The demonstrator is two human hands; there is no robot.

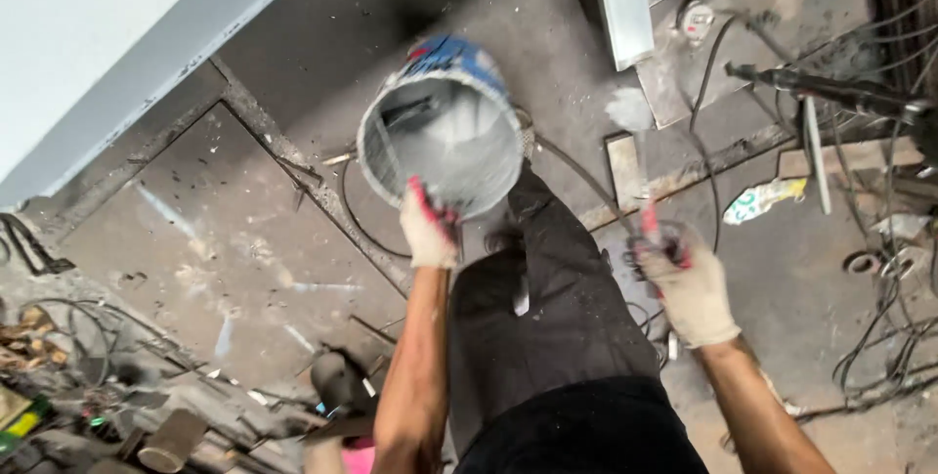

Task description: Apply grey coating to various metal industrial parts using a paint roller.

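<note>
- The left hand [430, 232], in a pale glove with red-tipped fingers, is clamped on the near rim of a paint bucket [442, 137], thumb and fingers pinching the edge.
- The bucket is tilted so that its mouth faces the camera; the inside is coated in grey paint, and the outside shows blue with a touch of red near the far rim. It hangs above the floor [244, 239], just ahead of the person's knee.
- The right hand [689, 283], gloved the same way, is closed around the handle of a paintbrush [633, 132], whose grey-loaded bristles point away from the body; the brush is blurred.
- Between the two arms runs a leg in dark trousers [557, 318] flecked with paint.
- The floor is dark, dusty metal plate with welded seams and pale smears.
- A pale grey panel [107, 34] slants across the upper left corner.
- To the right lie black cables [879, 337], a crumpled printed wrapper [767, 198] and a long dark tool [831, 91].
- A light metal beam [623, 0] stands at the upper middle.
- Scrap and tangled wire [78, 357] gather at the lower left.
</note>
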